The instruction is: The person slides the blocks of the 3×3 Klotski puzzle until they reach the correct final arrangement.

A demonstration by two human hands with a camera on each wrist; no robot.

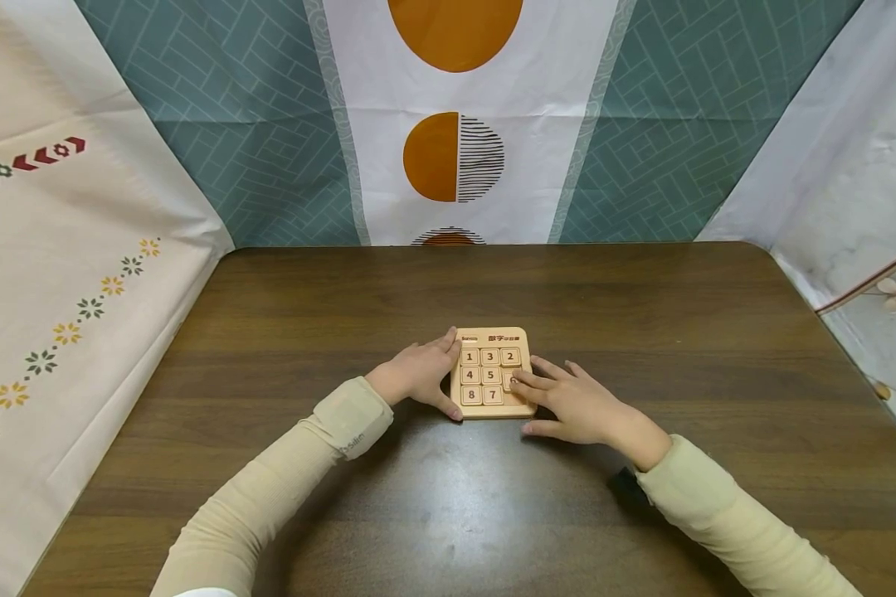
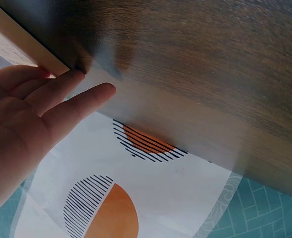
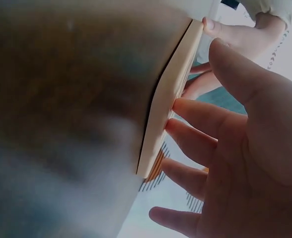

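Apparently the sliding is part-way; on the board (image 1: 490, 411), tiles (image 1: 490, 376) 1, 4 and 5 stand in counting order, while 3-2 and 8-7 run backwards, so more seems left; a gap shows at bottom right; the left hand (image 1: 421, 371) rests uncurled along the board's left edge, the right hand (image 1: 578, 406) loosely touches a half-hidden tile (image 1: 508, 378), neither clenched; the board lies flat, mid-way across the glossy brown table (image 1: 448, 497); patterned cloth (image 1: 463, 95) hangs behind, paler cloths (image 1: 67, 265) at both sides.
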